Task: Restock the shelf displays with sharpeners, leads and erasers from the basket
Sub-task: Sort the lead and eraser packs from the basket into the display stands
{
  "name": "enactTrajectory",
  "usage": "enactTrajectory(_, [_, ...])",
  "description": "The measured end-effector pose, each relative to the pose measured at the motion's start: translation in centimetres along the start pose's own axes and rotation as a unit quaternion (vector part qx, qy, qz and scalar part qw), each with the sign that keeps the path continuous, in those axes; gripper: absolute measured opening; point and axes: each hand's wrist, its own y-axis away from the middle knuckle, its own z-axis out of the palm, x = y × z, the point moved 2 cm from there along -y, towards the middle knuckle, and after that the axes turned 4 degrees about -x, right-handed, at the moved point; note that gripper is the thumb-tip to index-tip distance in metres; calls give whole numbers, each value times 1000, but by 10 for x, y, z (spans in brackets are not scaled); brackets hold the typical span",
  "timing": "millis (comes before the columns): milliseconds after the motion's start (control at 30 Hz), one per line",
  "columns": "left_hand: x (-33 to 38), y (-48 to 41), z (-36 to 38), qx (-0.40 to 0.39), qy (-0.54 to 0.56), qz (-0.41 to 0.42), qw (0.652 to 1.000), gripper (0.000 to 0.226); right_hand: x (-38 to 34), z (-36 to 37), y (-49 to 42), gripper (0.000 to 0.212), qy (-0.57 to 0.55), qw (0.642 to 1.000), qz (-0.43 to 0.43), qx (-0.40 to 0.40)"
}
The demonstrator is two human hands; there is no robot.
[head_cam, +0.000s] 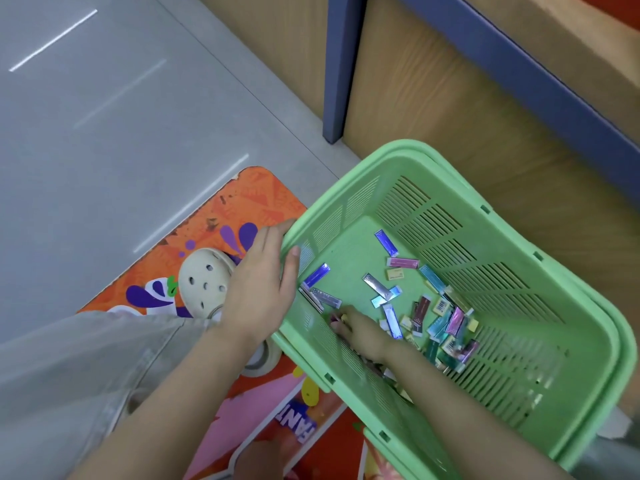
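Left hand (256, 289) grips the green plastic basket's (346, 180) left rim; right hand's (360, 332) fingers (338, 324), grip unreadable, nearly touch foil lead packets (325, 296) lying along that wall

Packs (401, 262) in basket (491, 261); mat (249, 199) left; shelf base (433, 98) behind.

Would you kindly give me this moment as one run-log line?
left hand: grips basket rim | right hand: among packets inside basket, grasp unclear

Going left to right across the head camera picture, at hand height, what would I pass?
A trouser leg → shoe → left hand → right hand → packets in a heap → right rim of the basket.
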Motion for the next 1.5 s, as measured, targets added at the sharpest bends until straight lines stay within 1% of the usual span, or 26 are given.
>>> enactTrajectory(67, [0,0,1,16,-29,-7,999,36,-9,-6,7,15,-11,1000,-15,11])
enactTrajectory(133, [5,4,2,46,-67,3,997,38,-16,-17,19,25,-26,999,-19,22])
enactTrajectory(200, [17,12,4,73,-55,38,995,37,-25,-31,36,29,-58,998,-31,25])
enactTrajectory(267, [34,20,11,74,1,54,996,32,-37,-45,56,27,-95,993,-50,39])
enactTrajectory(300, [42,24,16,65,46,33,996,30,-43,-51,67,23,-120,990,-61,50])
enactTrajectory(367, [57,30,28,30,175,-71,982,28,-53,-59,87,17,-176,978,-87,67])
enactTrajectory(400, [61,31,36,-3,250,-150,957,28,-55,-63,94,13,-193,973,-96,80])
enactTrajectory(433, [65,33,45,-48,331,-230,914,27,-58,-65,102,9,-206,969,-103,93])
enactTrajectory(467, [70,34,53,-92,413,-294,857,29,-60,-67,109,7,-216,964,-111,107])
enactTrajectory(500, [74,34,60,-120,478,-334,803,37,-63,-69,115,7,-223,961,-115,121])
enactTrajectory(533, [78,35,66,-129,522,-347,769,45,-67,-69,122,9,-226,958,-117,134])
enactTrajectory(600, [87,35,70,-120,561,-339,746,50,-73,-70,132,19,-213,957,-119,158])
enactTrajectory(667, [94,35,68,-112,579,-337,734,43,-78,-70,142,34,-155,967,-119,161])
enactTrajectory(767, [100,33,60,-112,579,-326,739,33,-82,-70,155,56,-34,985,-113,129])
enactTrajectory(833, [102,30,54,-115,587,-315,736,33,-85,-67,165,60,90,975,-146,144])
enactTrajectory(867, [104,30,52,-119,584,-310,740,32,-87,-67,167,60,169,949,-180,194])
enactTrajectory(900, [105,30,51,-119,580,-307,745,28,-88,-67,169,53,235,913,-220,252])
enactTrajectory(933, [106,29,51,-117,575,-302,751,22,-87,-68,169,37,274,877,-256,301])
enactTrajectory(967, [107,30,50,-114,564,-298,762,19,-84,-71,167,23,262,863,-272,337])
enactTrajectory(1000, [108,31,50,-113,549,-293,774,20,-80,-74,166,16,219,864,-285,352])
enactTrajectory(1100, [106,29,46,-106,505,-286,807,28,-70,-87,157,20,38,895,-279,346])
enactTrajectory(1167, [101,25,42,-96,494,-291,814,29,-52,-95,142,20,-24,908,-241,341])
enactTrajectory(1267, [91,20,39,-90,492,-304,811,30,-5,-101,108,29,25,941,-137,309])
enactTrajectory(1367, [81,18,38,-95,491,-318,806,31,49,-92,76,42,48,980,-4,193])
enactTrajectory(1433, [75,17,37,-98,489,-322,805,31,74,-79,60,51,55,987,32,146])
enactTrajectory(1500, [69,14,37,-102,483,-328,806,32,88,-69,48,64,82,985,42,144])
